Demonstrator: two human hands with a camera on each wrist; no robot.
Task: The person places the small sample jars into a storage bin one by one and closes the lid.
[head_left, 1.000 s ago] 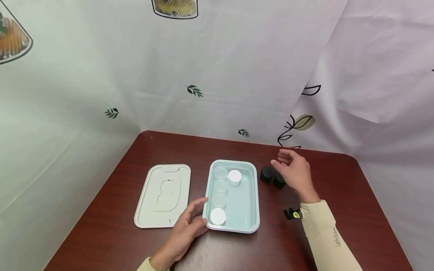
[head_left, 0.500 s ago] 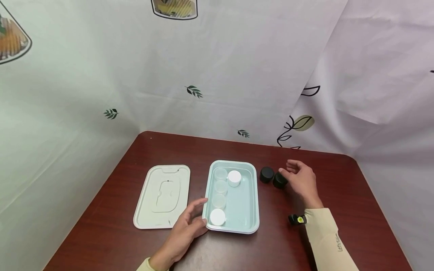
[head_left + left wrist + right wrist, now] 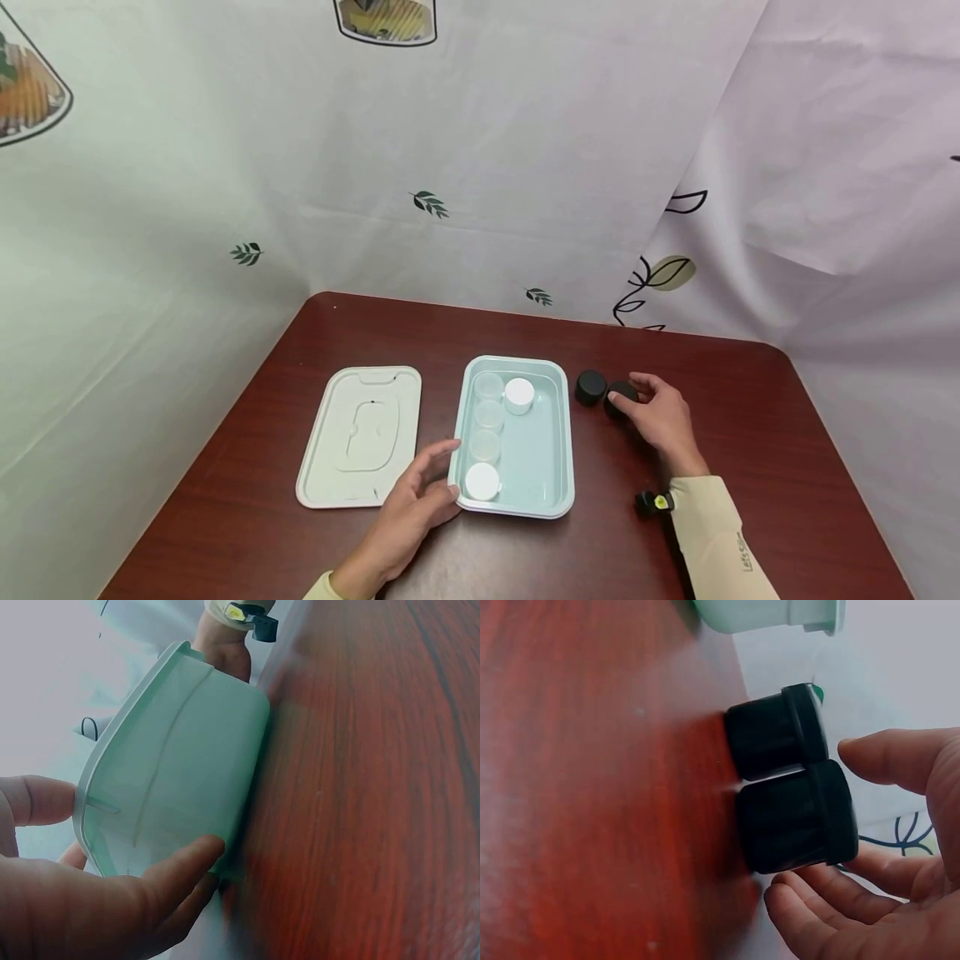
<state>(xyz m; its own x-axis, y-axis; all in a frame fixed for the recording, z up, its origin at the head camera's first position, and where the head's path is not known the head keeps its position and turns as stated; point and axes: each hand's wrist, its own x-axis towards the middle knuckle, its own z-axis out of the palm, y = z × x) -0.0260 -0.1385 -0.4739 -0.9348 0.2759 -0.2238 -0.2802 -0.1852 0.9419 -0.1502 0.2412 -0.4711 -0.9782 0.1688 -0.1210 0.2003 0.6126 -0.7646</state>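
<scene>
My left hand (image 3: pixel 408 508) touches the left side of a pale green tray (image 3: pixel 558 492), with thumb and index at its rim. In the left wrist view, other fingers lie along the outer wall of that tray (image 3: pixel 180 757). Inside the tray are two white-lidded round jars, one at the near left (image 3: pixel 482 482) and one further back (image 3: pixel 519 395), beside a column of three clear round containers (image 3: pixel 486 446). My right hand (image 3: pixel 663 417) is around the right-hand black jar (image 3: pixel 799 819), thumb and fingers spread on either side. A second black jar (image 3: pixel 590 387) stands just left of it.
A white rectangular lid (image 3: pixel 360 437) lies flat on the dark red-brown table (image 3: pixel 420 329), left of the tray. Pale printed cloth (image 3: pixel 480 150) hangs behind the table and along both sides.
My right hand has come down from above and behind the black jars, moving toward me and around the right-hand one. The left hand stays at the tray.
</scene>
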